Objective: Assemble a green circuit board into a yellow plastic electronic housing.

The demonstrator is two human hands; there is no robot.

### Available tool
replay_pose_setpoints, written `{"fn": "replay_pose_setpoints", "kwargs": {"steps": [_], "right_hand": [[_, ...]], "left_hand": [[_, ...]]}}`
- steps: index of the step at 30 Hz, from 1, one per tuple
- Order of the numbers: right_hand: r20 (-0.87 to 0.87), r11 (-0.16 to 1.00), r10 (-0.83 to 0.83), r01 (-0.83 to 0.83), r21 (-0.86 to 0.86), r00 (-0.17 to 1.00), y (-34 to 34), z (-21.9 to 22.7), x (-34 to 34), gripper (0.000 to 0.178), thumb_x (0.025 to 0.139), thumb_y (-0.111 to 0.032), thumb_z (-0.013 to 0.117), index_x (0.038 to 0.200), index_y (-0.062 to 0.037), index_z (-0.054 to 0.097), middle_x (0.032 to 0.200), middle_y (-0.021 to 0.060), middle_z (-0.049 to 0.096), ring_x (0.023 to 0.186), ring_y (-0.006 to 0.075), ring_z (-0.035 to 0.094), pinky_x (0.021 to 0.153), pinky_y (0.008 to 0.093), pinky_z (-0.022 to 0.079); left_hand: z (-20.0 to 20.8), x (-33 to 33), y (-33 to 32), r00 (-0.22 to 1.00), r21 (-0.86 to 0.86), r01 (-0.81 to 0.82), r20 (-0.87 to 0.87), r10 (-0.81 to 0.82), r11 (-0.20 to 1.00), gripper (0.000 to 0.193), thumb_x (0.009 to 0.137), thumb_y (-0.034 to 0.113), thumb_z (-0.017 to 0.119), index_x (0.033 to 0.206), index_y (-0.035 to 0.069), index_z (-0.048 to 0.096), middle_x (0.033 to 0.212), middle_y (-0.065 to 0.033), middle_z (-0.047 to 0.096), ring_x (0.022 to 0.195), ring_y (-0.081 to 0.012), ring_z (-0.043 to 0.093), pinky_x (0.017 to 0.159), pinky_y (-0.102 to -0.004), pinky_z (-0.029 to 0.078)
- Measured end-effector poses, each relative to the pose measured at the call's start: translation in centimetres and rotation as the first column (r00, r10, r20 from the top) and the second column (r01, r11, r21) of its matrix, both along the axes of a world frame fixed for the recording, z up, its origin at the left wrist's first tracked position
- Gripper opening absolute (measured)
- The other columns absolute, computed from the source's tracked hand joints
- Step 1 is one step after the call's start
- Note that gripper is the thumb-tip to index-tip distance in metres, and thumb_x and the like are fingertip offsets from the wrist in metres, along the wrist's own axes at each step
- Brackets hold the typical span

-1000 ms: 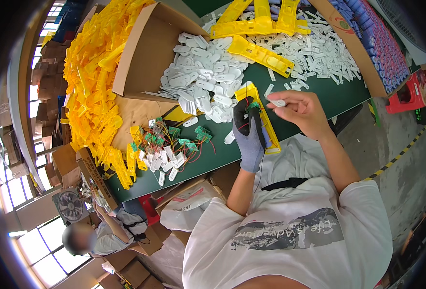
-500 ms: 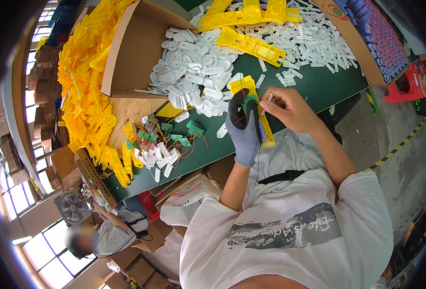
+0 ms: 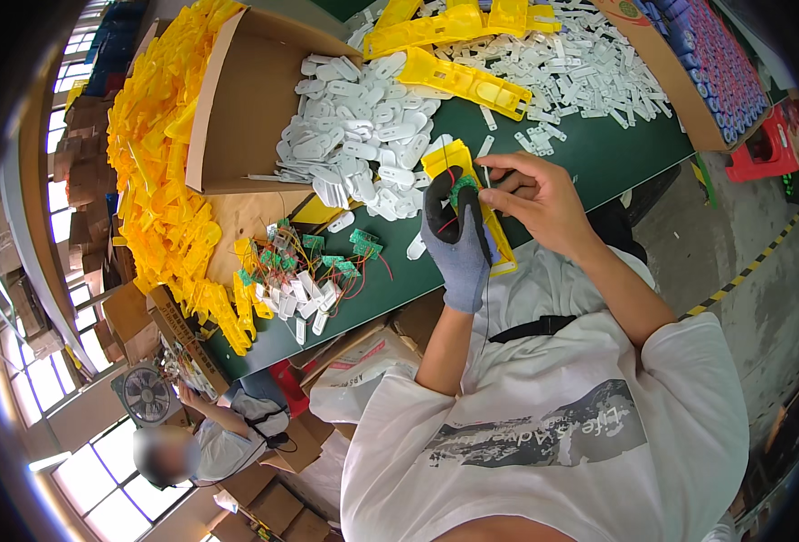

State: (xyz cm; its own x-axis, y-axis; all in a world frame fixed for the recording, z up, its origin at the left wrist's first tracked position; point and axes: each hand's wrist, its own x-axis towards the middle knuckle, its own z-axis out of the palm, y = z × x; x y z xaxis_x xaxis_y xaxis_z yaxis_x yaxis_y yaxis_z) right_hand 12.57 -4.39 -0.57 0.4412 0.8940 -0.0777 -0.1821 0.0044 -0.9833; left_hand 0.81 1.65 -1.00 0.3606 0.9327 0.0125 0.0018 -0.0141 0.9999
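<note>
In a grey glove with black fingertips, my left hand (image 3: 460, 244) is closed round a long yellow plastic housing (image 3: 501, 246). A small green circuit board (image 3: 462, 191) shows between its thumb and fingers, with thin red and dark wires about it. Just to the right, my bare right hand (image 3: 544, 206) pinches a small, thin whitish piece (image 3: 486, 177) between thumb and forefinger, close beside the board. Whether that piece touches the housing I cannot tell. My palm side and the lower fingers of the gloved hand hide part of the housing.
White oval plates (image 3: 354, 135) spill from a cardboard box (image 3: 250, 99). Beyond lie yellow housings (image 3: 467, 81) and small white strips (image 3: 598, 72). Wired circuit boards (image 3: 277, 257) lie left, beside a yellow heap (image 3: 160, 172). A box of purple cells (image 3: 711, 72) stands right; a co-worker (image 3: 237, 434) sits lower left.
My right hand has shifted slightly left and its forefinger has straightened. The whitish piece has moved left with it and stands more upright. My left hand keeps its hold.
</note>
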Motion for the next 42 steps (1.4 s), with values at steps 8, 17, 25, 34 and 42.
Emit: {"fn": "replay_pose_setpoints", "kwargs": {"steps": [8,17,25,34,42], "right_hand": [[-0.003,0.99,-0.098,0.098,0.104,0.995,0.0,0.2,-0.6,0.033,0.082,-0.001,0.071,0.113,0.002,0.063,0.099,0.0108,0.062,0.078,0.0123,0.068,0.068,0.0209,0.053],[0.004,0.997,-0.007,0.008,-0.071,1.0,-0.5,0.7,-0.2,0.037,0.084,-0.002,0.068,0.12,0.0018,0.061,0.106,0.0127,0.068,0.079,0.011,0.067,0.071,0.0234,0.054],[0.303,0.996,-0.011,-0.017,0.092,0.953,-0.5,0.1,-0.4,0.034,0.085,-0.006,0.067,0.118,0.0012,0.061,0.105,0.0141,0.068,0.09,0.0162,0.067,0.08,0.0265,0.051],[0.191,0.999,-0.019,0.012,0.036,0.981,-0.8,0.0,-1.0,0.034,0.088,-0.006,0.065,0.121,-0.0003,0.06,0.104,0.0139,0.069,0.086,0.0127,0.066,0.076,0.0244,0.052],[0.13,1.0,0.01,-0.009,-0.006,0.991,-0.9,0.0,-0.9,0.034,0.086,-0.004,0.067,0.119,-0.0021,0.062,0.099,0.0109,0.07,0.083,0.0066,0.063,0.072,0.0226,0.052]], "left_hand": [[0.2,-0.2,0.4,0.998,0.019,0.045,-0.038,-0.044,0.999,0.03,0.089,0.001,0.057,0.118,-0.005,0.053,0.105,-0.0101,0.059,0.092,-0.0124,0.056,0.08,-0.0262,0.048],[-0.2,0.1,-0.5,0.999,-0.015,-0.01,0.037,0.011,1.0,0.033,0.089,0.002,0.057,0.12,-0.005,0.051,0.106,-0.0113,0.059,0.093,-0.0142,0.057,0.083,-0.0279,0.047],[-0.6,-0.4,-0.3,0.999,0.098,0.031,0.032,-0.034,0.995,0.026,0.089,0.0,0.053,0.114,-0.003,0.05,0.105,-0.0097,0.056,0.096,-0.0148,0.054,0.086,-0.0283,0.044],[-0.7,0.0,-0.6,1.0,0.079,0.028,0.005,-0.028,0.997,0.022,0.091,0.002,0.051,0.112,-0.002,0.049,0.101,-0.0089,0.053,0.09,-0.0148,0.052,0.08,-0.0283,0.044],[-1.1,-0.1,-0.6,0.998,0.047,0.053,0.026,-0.054,0.997,0.028,0.084,-0.005,0.05,0.111,-0.002,0.049,0.1,-0.0115,0.052,0.091,-0.0187,0.053,0.082,-0.0294,0.044]]}}
